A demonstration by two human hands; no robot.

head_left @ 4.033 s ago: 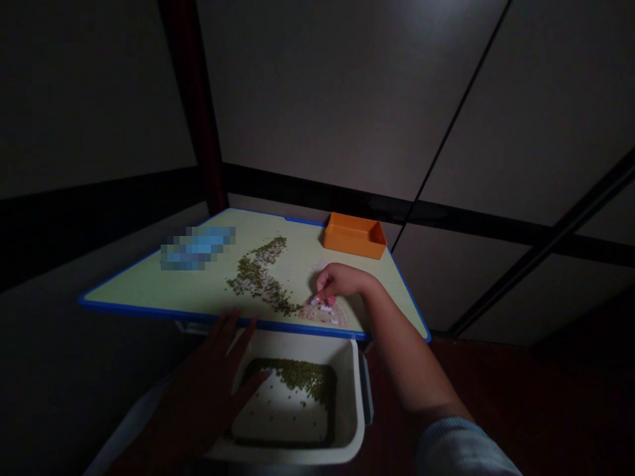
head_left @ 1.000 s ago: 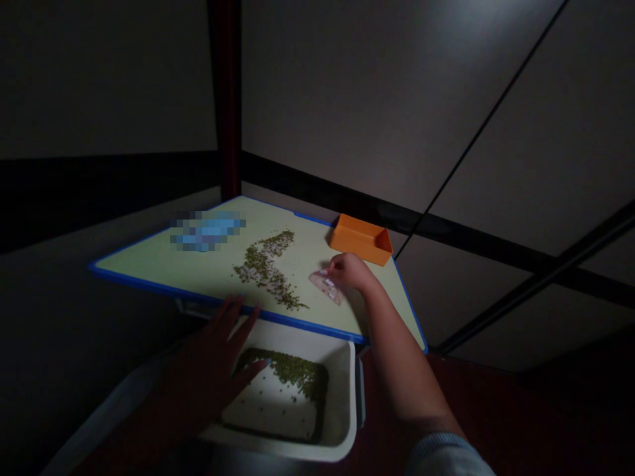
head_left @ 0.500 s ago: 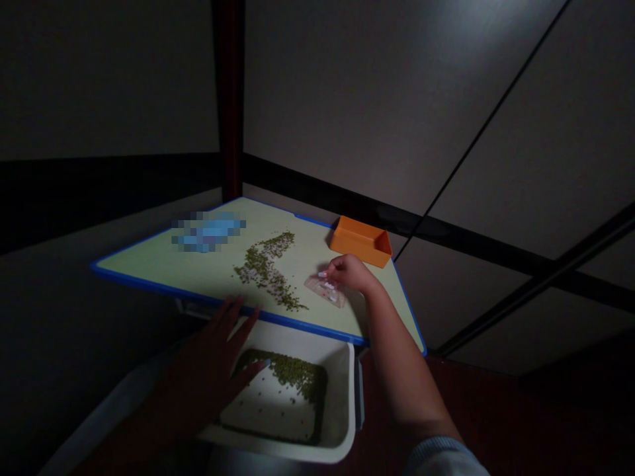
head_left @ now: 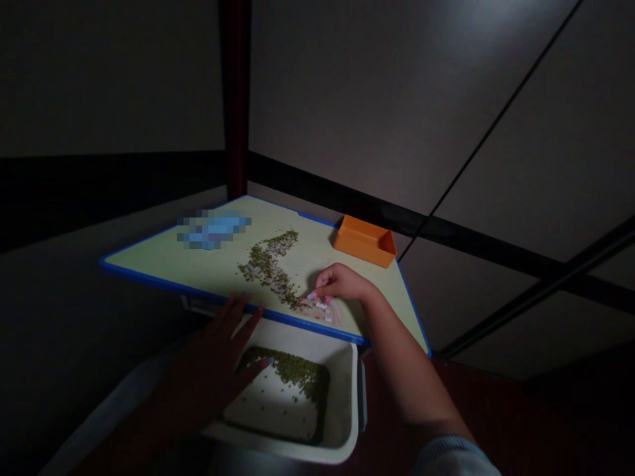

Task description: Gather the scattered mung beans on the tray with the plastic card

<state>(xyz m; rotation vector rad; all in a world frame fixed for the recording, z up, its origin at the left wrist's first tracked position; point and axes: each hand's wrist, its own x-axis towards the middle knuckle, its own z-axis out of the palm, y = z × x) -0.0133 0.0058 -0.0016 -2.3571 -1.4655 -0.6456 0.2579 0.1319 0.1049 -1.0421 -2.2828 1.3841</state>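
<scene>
Apparently partway: green grains (head_left: 300,375) are lying in the white bin (head_left: 350,403), more on the board (head_left: 149,254); right hand (head_left: 343,284) is pinching a clear patterned piece (head_left: 333,313) beside those (left hand (head_left: 215,354) resting, fingers apart).

The right hand (head_left: 342,282) is curled, pinching; the left hand (head_left: 221,350) splayed.

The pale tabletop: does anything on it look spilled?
Possibly: loose green grains lie in a ragged, bent band across the tabletop. More sit inside the white bin below its near edge; whether the scatter is deliberate, I can't tell.
</scene>
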